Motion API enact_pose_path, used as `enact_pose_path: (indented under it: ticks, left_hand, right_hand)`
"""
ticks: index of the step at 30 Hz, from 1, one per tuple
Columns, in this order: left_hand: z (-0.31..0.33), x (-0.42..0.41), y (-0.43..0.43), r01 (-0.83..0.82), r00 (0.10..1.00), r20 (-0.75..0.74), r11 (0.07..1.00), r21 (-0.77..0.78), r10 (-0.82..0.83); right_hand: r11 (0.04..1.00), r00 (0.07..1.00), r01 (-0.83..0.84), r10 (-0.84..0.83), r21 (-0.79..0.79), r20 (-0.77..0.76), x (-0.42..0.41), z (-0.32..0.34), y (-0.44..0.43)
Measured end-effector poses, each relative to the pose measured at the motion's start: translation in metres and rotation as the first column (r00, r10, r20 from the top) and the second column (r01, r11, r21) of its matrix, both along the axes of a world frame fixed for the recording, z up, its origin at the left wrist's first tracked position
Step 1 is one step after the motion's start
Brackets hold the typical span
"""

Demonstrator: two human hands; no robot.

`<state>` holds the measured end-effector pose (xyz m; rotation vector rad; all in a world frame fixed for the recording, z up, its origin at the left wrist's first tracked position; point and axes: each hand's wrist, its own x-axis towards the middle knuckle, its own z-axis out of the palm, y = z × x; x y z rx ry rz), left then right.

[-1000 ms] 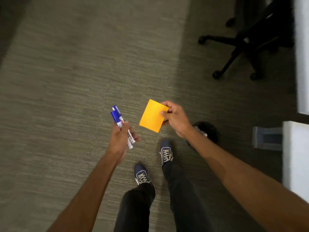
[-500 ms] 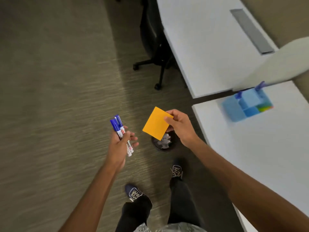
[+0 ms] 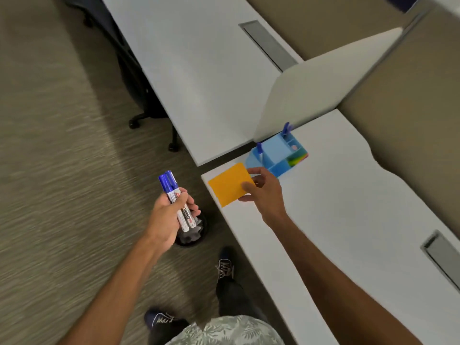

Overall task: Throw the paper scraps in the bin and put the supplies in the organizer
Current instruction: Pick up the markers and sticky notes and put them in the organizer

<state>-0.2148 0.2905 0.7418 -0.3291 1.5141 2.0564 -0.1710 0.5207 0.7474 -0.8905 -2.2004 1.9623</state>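
Markers (image 3: 177,202) left, notepad (image 3: 230,188) right

Left hand (image 3: 166,213) fisted, right hand (image 3: 264,192) pinching, both arms outstretched

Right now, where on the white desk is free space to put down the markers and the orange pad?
The near desk is bare from the blue organizer to the grey cable slot. It is crowded only at the corner, where the right hand holds the orange pad beside the organizer.
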Motion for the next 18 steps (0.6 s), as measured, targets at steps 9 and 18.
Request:
enact_pose_path:
  ticks: [9,18]
  left_hand:
    - [-0.001,-0.013,0.117,0.114,0.993,0.037,0.993,-0.017,-0.114]
    - [-0.008,-0.030,0.177,0.228,0.971,0.083,0.972,-0.061,-0.223]
  right_hand:
    - [0.929,0.930,0.357,-0.363,0.096,0.051,-0.006,-0.019,0.127]
    - [0.716,0.709,0.692,-0.698,0.093,0.098,-0.031,-0.041,0.217]
